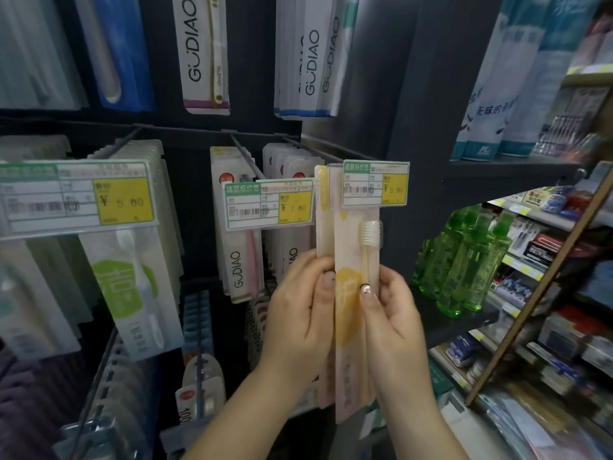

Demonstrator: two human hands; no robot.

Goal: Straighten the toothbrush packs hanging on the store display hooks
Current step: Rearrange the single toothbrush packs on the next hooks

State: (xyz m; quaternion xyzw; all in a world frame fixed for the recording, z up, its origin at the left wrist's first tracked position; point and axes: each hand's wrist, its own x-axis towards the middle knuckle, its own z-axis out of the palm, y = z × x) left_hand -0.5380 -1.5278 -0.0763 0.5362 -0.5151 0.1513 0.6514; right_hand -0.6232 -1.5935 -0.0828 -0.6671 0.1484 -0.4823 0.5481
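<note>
Hands: your left hand [300,310] and right hand [391,313] both pinch the yellow toothbrush pack [353,293] at lower centre, thumbs on its front.
Pack in hand: hangs from the hook under the right price tag [374,182], tilted a little, another yellow pack just behind it.
Done: the GUDIAO packs [240,260] at centre hang fairly square.
Left: you likely must square this pair; the green-label packs [132,287] at left sit skewed.

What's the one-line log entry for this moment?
step: straightening | left hand: pinching yellow toothbrush pack | right hand: pinching same pack | pack: upright below price tag
</note>
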